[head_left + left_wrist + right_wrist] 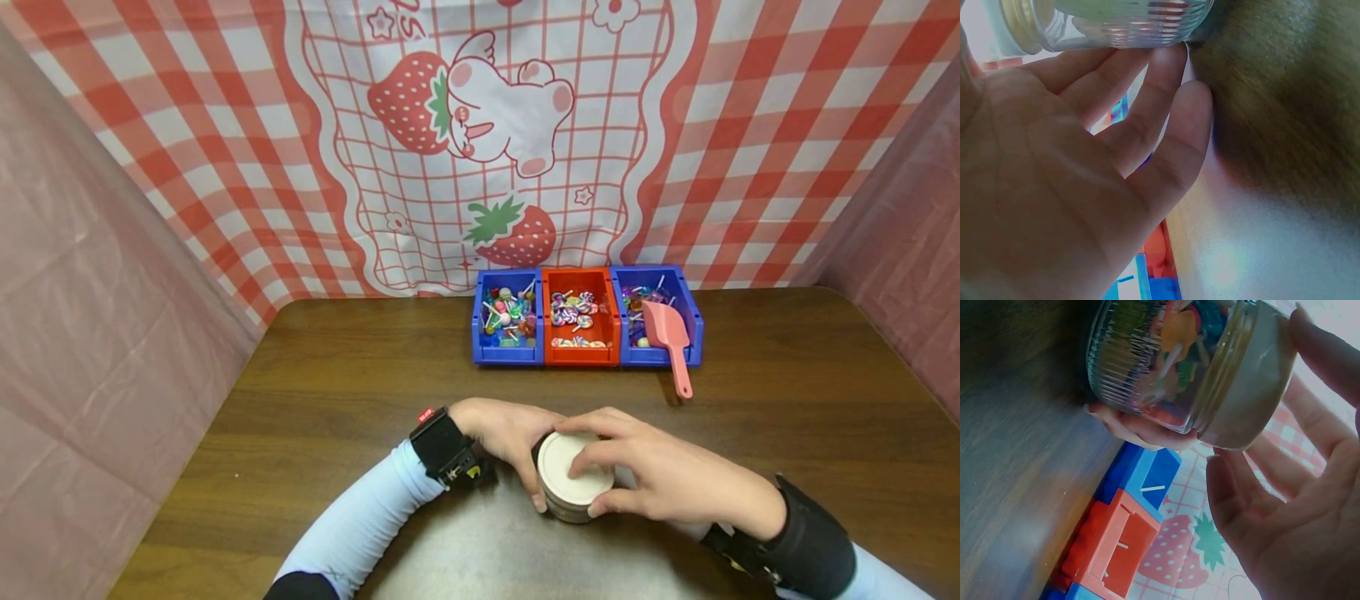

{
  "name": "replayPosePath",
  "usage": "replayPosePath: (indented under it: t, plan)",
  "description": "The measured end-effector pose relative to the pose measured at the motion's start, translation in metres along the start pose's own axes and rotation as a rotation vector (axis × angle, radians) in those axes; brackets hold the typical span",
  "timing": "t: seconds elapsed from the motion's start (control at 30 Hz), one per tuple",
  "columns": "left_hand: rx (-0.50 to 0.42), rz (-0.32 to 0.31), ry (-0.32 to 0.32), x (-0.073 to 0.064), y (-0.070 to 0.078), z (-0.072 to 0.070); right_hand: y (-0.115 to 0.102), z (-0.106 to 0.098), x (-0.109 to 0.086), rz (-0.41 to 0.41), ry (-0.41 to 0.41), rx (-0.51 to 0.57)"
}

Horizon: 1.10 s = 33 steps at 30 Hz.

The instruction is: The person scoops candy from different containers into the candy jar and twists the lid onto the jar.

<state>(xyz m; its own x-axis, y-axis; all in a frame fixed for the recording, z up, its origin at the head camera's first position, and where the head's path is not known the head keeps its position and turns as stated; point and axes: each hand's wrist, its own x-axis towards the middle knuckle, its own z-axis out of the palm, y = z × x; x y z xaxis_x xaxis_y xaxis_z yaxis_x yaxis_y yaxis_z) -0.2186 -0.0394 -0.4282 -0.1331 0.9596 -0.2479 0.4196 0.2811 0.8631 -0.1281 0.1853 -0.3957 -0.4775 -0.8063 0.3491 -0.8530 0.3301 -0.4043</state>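
Note:
A ribbed clear jar (1141,356) with colourful small pieces inside stands upright on the table, its cream lid (558,467) seated on top. My left hand (510,433) holds the jar's body from the left, thumb on the near side; in the left wrist view its other fingers curve behind the glass (1141,31). From the right, my right hand (660,467) grips the lid, thumb at the near rim and other fingers over its top and far edge. In the right wrist view the right fingers (1279,465) arch around the lid.
Beyond the hands, a blue bin (508,357), a red bin (581,357) and another blue bin (693,333) stand joined, holding small colourful lollipops and candies. A pink scoop (667,333) leans out of the right bin. A checked cloth (750,150) hangs behind the wooden table (337,358).

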Motion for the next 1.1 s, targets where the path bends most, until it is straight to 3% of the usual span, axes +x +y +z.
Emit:
replayPosePath:
  t: [0.27,0.57,0.67,0.77,1.0,1.1]
  plan:
    - [0.068,-0.015,0.002,0.0,0.0,-0.001,-0.005,0.006,0.003,0.138,0.042,-0.06]
    - [0.074,-0.002,0.017,0.0,-0.001,0.0,-0.026,0.017,0.006,0.393,0.047,-0.236]
    - [0.083,-0.015,0.019,0.001,-0.001,0.0,-0.028,0.019,0.007,0.426,0.052,-0.279]
    - [0.077,-0.017,0.015,0.001,-0.001,0.0,-0.023,0.019,0.006,0.382,0.063,-0.262]
    - [0.039,-0.001,-0.017,0.0,0.0,0.0,-0.009,0.009,0.003,0.07,0.031,-0.051]
    - [0.021,0.004,-0.011,-0.001,0.001,0.0,-0.009,0.006,0.002,0.006,-0.008,-0.035]
